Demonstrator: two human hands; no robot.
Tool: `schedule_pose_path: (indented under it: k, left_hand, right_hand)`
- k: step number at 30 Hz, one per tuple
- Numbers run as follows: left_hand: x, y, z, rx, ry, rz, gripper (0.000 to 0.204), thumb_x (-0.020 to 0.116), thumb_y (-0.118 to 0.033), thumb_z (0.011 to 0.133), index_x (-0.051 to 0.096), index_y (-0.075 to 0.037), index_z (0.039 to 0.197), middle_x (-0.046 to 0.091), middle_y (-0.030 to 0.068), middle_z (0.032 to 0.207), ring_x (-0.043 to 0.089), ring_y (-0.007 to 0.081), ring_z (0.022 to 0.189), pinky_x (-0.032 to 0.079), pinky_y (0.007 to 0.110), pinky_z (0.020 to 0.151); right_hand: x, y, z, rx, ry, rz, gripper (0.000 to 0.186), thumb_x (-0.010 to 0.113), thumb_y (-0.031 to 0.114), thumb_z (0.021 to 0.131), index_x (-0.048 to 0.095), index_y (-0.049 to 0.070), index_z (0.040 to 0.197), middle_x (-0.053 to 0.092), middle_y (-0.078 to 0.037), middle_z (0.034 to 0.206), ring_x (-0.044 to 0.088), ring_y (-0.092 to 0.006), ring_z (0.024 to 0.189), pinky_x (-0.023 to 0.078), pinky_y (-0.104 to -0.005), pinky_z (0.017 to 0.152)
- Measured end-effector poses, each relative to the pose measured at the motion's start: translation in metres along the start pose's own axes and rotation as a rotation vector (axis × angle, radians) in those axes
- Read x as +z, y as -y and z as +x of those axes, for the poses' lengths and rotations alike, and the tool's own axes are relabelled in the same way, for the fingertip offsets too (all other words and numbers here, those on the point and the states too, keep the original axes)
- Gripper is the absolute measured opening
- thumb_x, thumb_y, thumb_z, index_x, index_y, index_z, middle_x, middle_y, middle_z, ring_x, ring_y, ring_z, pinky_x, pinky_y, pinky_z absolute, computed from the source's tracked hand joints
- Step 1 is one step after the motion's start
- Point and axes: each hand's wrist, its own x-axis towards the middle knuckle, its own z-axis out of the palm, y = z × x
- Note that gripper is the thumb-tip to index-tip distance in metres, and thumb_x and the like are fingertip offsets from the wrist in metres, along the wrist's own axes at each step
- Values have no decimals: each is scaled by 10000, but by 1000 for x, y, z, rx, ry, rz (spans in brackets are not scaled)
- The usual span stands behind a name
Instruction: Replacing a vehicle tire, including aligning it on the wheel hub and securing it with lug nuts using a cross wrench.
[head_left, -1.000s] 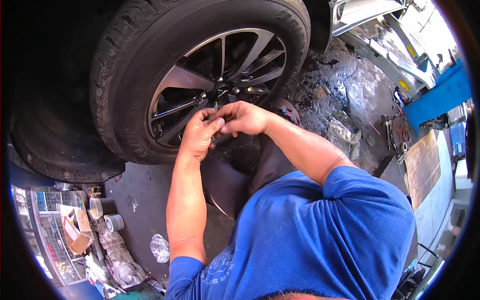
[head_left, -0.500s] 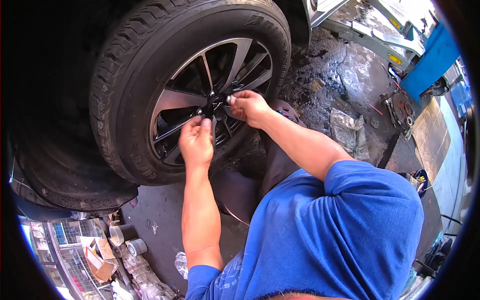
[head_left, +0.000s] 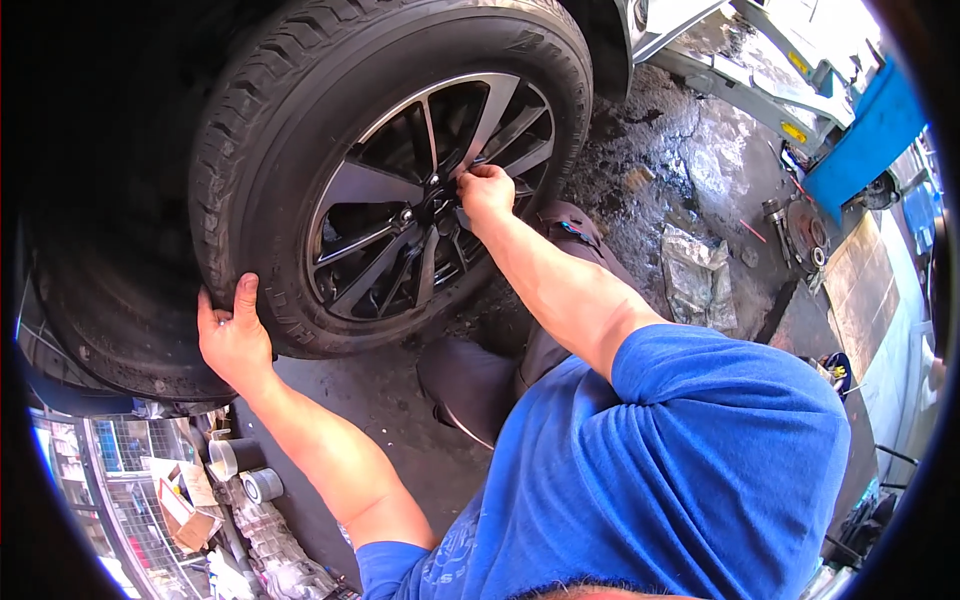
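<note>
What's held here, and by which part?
The left hand grips the tire by its lower-left edge; whether the right hand holds anything is unclear.

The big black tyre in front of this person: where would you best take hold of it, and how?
Probably grip the tyre by its lower-left edge, coming from the left, thumb on the sidewall, fingers around the tread. The wheel face is turned toward the camera, and the tyre's rounded edge offers something to curl around. The left hand is at that spot.

From afar I have the wheel (head_left: 375, 186) ahead, a box (head_left: 185, 515) at lower left, a brake disc (head_left: 803, 228) on the floor (head_left: 375, 400) at right.
</note>
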Motion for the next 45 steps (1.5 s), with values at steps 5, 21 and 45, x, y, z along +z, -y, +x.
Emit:
schedule_pose_path:
  k: [5, 21, 45]
  left_hand:
    - [-6, 1, 17, 153, 161, -200, 613, 836, -378, 734, 645, 54, 1124, 699, 87, 840, 575, 131, 741, 457, 260, 778]
    - [-7, 5, 19, 64, 190, -296, 526, 824, -333, 760, 661, 7, 1126, 576, -18, 674, 429, 72, 611, 404, 222, 669]
    - [-1, 15, 19, 61, 105, -204, 601, 821, -398, 747, 645, 12, 1150, 558, -6, 650, 467, 89, 615, 414, 240, 654]
  right_hand:
    - [1, -11, 6, -55, 16, -30, 185, 655, 3, 812, 615, -48, 985, 661, -101, 821, 627, -165, 660, 525, -286, 606]
    - [-7, 11, -8, 111, 117, 4, 196, 614, 101, 884, 597, -42, 1017, 656, -118, 820, 635, -171, 644, 523, -290, 537]
    - [-12, 20, 2, 632, 271, 268, 293, 508, 331, 910, 512, 86, 750, 455, -18, 592, 475, -171, 493, 346, -326, 430]
